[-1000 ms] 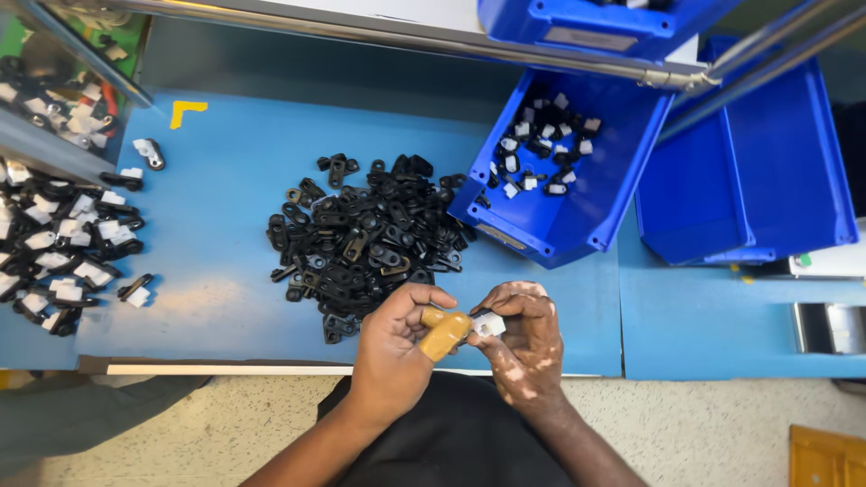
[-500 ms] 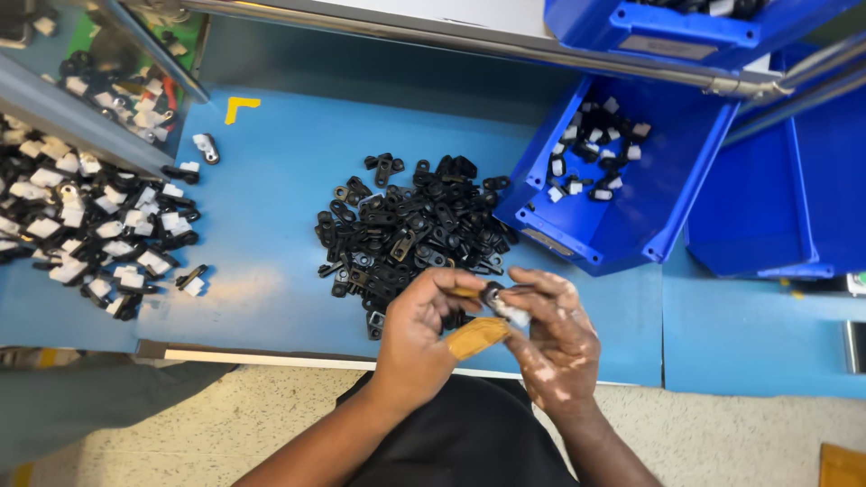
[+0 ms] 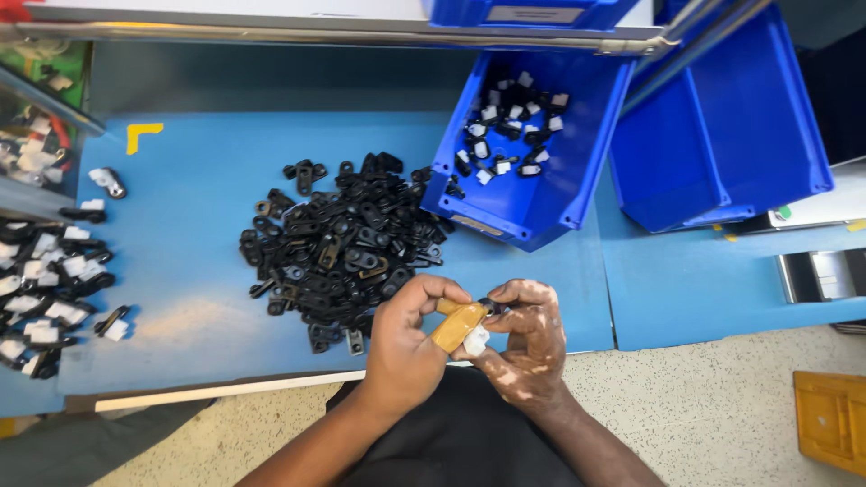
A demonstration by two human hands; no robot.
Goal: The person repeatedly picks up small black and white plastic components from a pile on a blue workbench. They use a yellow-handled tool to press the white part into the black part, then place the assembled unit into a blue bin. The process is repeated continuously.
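Note:
My left hand [image 3: 408, 338] and my right hand [image 3: 523, 343] meet at the near edge of the blue table [image 3: 198, 271]. Between their fingertips they pinch a small part made of a black clip and a white piece [image 3: 475, 338]. A tan finger cot [image 3: 456, 326] covers my left thumb. Just beyond my hands lies a pile of several black plastic clips [image 3: 343, 243]. A blue bin [image 3: 528, 144] at the far right of the pile holds several assembled black-and-white parts.
Several black-and-white parts [image 3: 50, 280] lie in a heap at the table's left edge. A second blue bin [image 3: 722, 135] stands to the right. A metal rail [image 3: 361, 36] runs across the back. An orange object [image 3: 830, 419] lies on the speckled floor.
The view has shifted slightly. My hands have stayed together at the table's near edge, turning the small part between the fingers; the white piece now sits lower, under my left thumb.

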